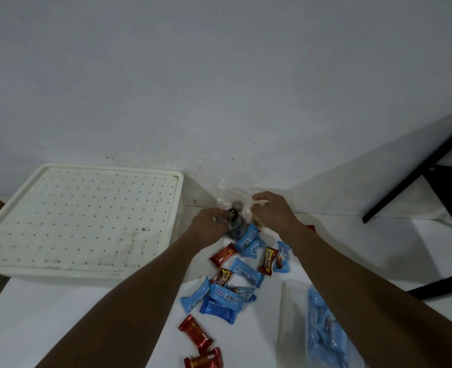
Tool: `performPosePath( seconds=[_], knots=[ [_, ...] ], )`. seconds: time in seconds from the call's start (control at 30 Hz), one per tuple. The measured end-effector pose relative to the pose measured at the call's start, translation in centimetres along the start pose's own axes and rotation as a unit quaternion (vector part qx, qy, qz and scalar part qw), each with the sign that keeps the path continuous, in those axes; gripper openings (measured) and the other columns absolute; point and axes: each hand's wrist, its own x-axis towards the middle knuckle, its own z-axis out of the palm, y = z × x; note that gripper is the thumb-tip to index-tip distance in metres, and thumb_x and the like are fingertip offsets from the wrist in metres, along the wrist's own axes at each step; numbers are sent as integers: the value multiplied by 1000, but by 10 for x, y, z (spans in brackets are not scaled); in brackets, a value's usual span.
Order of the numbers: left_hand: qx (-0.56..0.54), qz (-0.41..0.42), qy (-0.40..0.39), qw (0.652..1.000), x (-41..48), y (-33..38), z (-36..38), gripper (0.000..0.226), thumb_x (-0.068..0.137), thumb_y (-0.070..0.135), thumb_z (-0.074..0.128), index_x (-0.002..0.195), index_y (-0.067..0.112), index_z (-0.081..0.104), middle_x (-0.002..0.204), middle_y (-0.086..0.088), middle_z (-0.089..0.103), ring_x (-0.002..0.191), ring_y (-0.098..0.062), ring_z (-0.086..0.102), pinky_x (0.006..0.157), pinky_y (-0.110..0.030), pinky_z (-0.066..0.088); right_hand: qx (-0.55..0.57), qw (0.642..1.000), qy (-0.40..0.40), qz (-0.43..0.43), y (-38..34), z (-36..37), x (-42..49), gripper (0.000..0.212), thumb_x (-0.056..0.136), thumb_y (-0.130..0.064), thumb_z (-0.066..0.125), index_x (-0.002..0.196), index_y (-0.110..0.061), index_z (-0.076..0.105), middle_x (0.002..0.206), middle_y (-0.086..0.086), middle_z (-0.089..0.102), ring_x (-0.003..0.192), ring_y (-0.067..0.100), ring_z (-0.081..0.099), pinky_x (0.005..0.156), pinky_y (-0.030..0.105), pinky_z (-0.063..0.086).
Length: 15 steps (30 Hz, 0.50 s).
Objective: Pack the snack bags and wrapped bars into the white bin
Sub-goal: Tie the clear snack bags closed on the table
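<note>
Left hand [209,225] grips the clear bag [234,205] of dark snacks; right hand [271,209] fingers pinch its top. Best lift with both, supporting underneath, clearing the bars [246,269] toward the bin [81,216].

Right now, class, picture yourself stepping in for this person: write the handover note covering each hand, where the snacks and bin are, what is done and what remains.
Left hand: closed on a clear bag of dark round snacks by the wall.
Right hand: fingers curled on the same bag's far side; how firm its grip is cannot be told.
White bin: on the left, nothing visible in it.
Blue wrapped bars and red wrapped bars: loose on the table. A blue pack lies under the right forearm.
Done: nothing packed yet.
Left: everything.
</note>
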Motion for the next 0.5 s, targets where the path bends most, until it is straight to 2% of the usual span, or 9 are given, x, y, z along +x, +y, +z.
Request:
performPosePath(
  seconds=[0.07,0.1,0.17,0.27,0.33,0.4,0.43,0.5],
  knots=[
    [-3,-9,-39,999,-25,7,1,23,82,14,71,105,15,73,106,-5,70,95,-20,63,78,-27,50,-3,1000,-2,-3,2,-5,-24,24,86,-15,62,110,-17,68,108,6,66,93,21,64,85,34,54],
    [6,-14,-62,998,-42,10,4,23,80,17,70,102,12,73,102,-8,71,90,-24,66,77,-33,55,-1,1000,-7,2,5,-9,-40,20,86,-15,61,105,-17,70,103,5,68,96,22,64,87,37,53],
    [22,-21,-95,995,-69,10,12,29,76,20,70,105,12,72,98,-10,71,82,-25,68,74,-37,57,4,1000,-22,16,13,-17,-74,12,88,-13,61,94,-16,71,89,2,65,88,19,61,83,36,53],
    [15,-19,-114,993,-106,6,34,26,86,13,71,111,11,71,93,-10,69,71,-18,61,62,-25,50,22,998,-30,47,34,-27,-120,12,89,-11,62,85,-19,69,89,9,68,80,19,63,72,36,52],
    [14,-25,-126,992,-131,3,53,22,87,11,71,109,11,71,92,-11,69,72,-19,62,64,-24,52,20,997,-33,70,50,-36,-150,10,89,-12,61,91,-15,69,91,14,70,78,19,64,66,31,50],
    [8,-35,-145,989,-153,-3,74,20,87,10,71,106,13,72,94,-12,70,76,-21,62,67,-27,53,20,995,-28,93,69,-45,-177,15,90,-12,59,100,-9,69,90,11,69,77,18,64,63,27,49],
    [13,-38,-151,988,-162,-8,85,18,86,11,71,104,16,73,97,-13,72,78,-21,61,68,-29,53,22,994,-26,104,79,-49,-190,15,90,-12,59,101,-8,70,89,9,69,75,17,64,62,26,48],
    [30,-39,-164,985,-179,-20,108,18,86,13,71,102,19,74,103,-11,71,82,-18,59,65,-23,48,25,992,-16,126,105,-56,-214,13,90,-12,59,95,-9,70,85,8,67,73,17,64,61,26,48]
  ],
)
